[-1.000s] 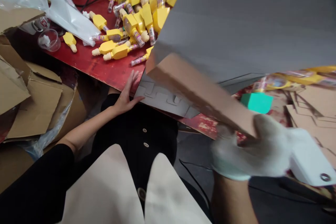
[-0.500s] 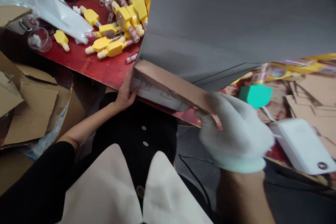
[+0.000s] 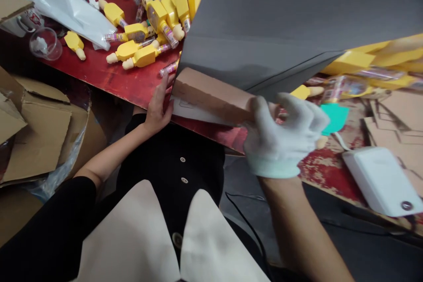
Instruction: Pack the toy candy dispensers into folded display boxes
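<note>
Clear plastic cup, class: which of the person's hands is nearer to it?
Left. The left hand is to the right of the cup; the gloved right hand is farther right, at the right end of the brown cardboard.

The only view comes from the wearer's head, facing forward and steeply down past a white pointed collar (image 3: 132, 229) and black buttoned clothing (image 3: 168, 150), close over the near edge of the red-painted wooden desk (image 3: 109, 77).

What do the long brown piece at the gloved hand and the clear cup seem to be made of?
Brown piece: probably cardboard, matt; its surface is dull, plain brown.
Clear cup: likely thin plastic, smooth and shiny; it is see-through with a bright rim, though glass is possible.
</note>
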Available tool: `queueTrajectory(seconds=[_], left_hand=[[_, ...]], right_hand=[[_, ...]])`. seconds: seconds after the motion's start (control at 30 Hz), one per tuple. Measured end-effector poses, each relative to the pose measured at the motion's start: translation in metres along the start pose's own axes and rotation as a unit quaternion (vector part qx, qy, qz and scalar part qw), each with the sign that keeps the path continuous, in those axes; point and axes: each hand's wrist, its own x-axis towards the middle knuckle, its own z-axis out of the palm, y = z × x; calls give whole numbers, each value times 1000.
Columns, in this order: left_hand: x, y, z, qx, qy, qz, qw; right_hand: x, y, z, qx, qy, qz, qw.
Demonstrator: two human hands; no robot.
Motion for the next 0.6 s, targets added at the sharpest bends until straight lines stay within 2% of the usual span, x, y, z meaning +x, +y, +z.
queueTrajectory(seconds=[0.07, 0.13, 0.23, 0.3, 0.43, 0.53, 0.6], left_hand=[[1, 4, 1, 0, -2, -6, 1000], [1, 7, 3, -2, 9, -16, 1000], [-1, 6, 7, -1, 38, -7, 999], [-2, 2, 9, 0, 37, -12, 999], [-5, -3, 11, -5, 0, -42, 999], [0, 2, 9, 32, -15, -6, 999], [7, 7, 6, 77, -27, 34, 996]], right_hand=[[11, -4, 2, -26, -9, -36, 999], [26, -11, 5, -29, -70, -53, 996], [46, -16, 11, -42, -121, -17, 992], [52, -10, 17, -39, -130, -7, 991], [56, 10, 31, -17, -171, -80, 982], [58, 13, 41, 9, -252, -97, 963], [57, 8, 44, 21, -267, -66, 961]])
